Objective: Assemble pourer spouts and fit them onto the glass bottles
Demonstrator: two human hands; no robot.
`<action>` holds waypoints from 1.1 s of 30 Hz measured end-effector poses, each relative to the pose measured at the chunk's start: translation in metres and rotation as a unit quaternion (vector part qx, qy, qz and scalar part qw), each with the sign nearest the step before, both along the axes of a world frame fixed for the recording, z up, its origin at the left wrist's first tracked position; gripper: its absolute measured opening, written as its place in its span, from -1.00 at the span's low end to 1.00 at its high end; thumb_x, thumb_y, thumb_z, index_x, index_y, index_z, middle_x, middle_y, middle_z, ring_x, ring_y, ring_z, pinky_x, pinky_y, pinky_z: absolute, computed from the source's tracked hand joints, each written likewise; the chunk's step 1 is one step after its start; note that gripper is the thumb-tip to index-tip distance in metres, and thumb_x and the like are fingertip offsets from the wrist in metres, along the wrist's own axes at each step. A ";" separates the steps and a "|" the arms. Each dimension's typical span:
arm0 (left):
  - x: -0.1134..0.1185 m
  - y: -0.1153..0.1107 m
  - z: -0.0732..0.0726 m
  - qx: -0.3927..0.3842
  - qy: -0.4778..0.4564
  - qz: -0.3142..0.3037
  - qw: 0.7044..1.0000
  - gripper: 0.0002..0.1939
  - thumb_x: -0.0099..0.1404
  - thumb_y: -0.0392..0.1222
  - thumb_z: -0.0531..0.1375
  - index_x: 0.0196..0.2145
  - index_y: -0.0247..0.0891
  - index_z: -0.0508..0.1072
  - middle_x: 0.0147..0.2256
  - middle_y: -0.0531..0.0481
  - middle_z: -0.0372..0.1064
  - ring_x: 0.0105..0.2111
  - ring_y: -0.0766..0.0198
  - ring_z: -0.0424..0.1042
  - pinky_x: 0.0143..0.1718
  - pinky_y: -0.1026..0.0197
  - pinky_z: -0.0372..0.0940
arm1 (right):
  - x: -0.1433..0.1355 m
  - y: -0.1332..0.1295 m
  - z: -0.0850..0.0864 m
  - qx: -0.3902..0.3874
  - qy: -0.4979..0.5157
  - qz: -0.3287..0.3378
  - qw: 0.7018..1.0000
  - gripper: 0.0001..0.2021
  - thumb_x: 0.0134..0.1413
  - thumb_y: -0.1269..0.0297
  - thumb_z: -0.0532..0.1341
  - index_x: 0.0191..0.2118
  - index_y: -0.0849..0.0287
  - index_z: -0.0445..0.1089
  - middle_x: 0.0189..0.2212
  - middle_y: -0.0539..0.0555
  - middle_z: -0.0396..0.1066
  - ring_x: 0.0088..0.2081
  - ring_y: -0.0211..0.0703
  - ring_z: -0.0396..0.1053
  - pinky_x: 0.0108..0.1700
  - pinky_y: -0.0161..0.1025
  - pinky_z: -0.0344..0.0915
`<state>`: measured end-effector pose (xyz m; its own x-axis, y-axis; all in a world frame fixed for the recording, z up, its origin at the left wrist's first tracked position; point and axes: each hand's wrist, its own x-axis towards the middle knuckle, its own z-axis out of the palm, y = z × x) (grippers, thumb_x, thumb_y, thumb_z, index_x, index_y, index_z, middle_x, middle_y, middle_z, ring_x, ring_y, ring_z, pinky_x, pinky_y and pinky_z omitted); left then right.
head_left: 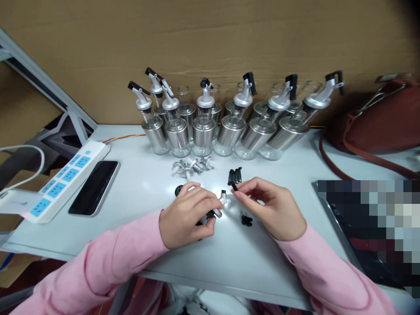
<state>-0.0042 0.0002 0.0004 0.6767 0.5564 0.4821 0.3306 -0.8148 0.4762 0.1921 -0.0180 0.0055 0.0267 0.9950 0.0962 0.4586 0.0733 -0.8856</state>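
My left hand (pixel 190 215) is closed around a silver pourer spout (pixel 224 199) with a black tip, low over the table. Between thumb and fingertips, my right hand (pixel 271 205) pinches a small black lever (pixel 234 187). Just beyond it lies a row of black levers (pixel 235 175). A small heap of black parts (pixel 246 220) rests between my hands, nearer to me. Farther back sits a pile of loose silver spout pieces (pixel 192 166). Round black parts (pixel 179 190) show partly from behind my left hand.
Several glass-and-steel bottles (pixel 204 131), many topped with pourers, stand along the cardboard wall (pixel 210 39). A power strip (pixel 67 179) and a phone (pixel 94 188) lie at left. At right are a brown bag (pixel 380 118) and a dark device with a blurred screen (pixel 367 236).
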 end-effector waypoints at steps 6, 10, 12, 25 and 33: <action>-0.002 0.000 0.000 -0.025 -0.017 0.001 1.000 -0.76 0.14 -0.44 0.06 -0.22 -0.29 0.30 -0.22 -0.11 0.26 -0.21 0.23 0.30 -0.14 0.12 0.27 | -0.005 -0.001 0.003 -0.086 0.184 0.022 0.979 -0.75 -0.21 0.18 0.32 -0.60 0.21 0.28 -0.56 0.05 0.40 -0.62 -0.35 0.24 -0.58 -0.36 0.25; -0.002 -0.001 -0.003 -0.052 -0.034 0.009 0.998 -0.73 0.12 -0.47 0.08 -0.21 -0.27 0.29 -0.04 -0.18 0.10 -0.22 0.27 0.31 -0.13 0.11 0.28 | -0.005 -0.002 -0.002 -0.119 0.222 0.018 0.967 -0.74 -0.24 0.19 0.34 -0.59 0.22 0.29 -0.64 0.00 0.35 -0.67 -0.39 0.19 -0.65 -0.41 0.19; -0.002 -0.001 -0.004 -0.058 -0.040 0.005 0.998 -0.71 0.10 -0.48 0.08 -0.21 -0.27 0.29 0.01 -0.19 0.03 -0.24 0.30 0.31 -0.12 0.11 0.28 | -0.005 -0.002 -0.005 -0.123 0.226 0.023 0.966 -0.75 -0.22 0.19 0.34 -0.59 0.21 0.29 -0.67 -0.03 0.32 -0.68 -0.39 0.18 -0.67 -0.42 0.18; -0.001 -0.001 0.001 -0.031 -0.008 -0.004 0.999 -0.80 0.14 -0.47 0.05 -0.29 -0.26 0.29 0.05 -0.22 0.09 -0.23 0.27 0.34 -0.10 0.10 0.26 | -0.011 -0.003 0.004 -0.179 0.233 0.038 0.955 -0.70 -0.30 0.16 0.37 -0.61 0.23 0.27 -0.69 -0.06 0.29 -0.69 -0.41 0.18 -0.65 -0.40 0.16; -0.002 -0.001 0.002 0.012 0.026 -0.022 0.999 -0.87 0.20 -0.39 0.05 -0.27 -0.27 0.27 0.01 -0.25 0.24 -0.28 0.27 0.37 -0.17 0.12 0.16 | -0.013 -0.005 0.004 -0.199 0.246 0.051 0.947 -0.71 -0.36 0.20 0.39 -0.63 0.23 0.28 -0.69 -0.05 0.30 -0.69 -0.39 0.19 -0.66 -0.41 0.17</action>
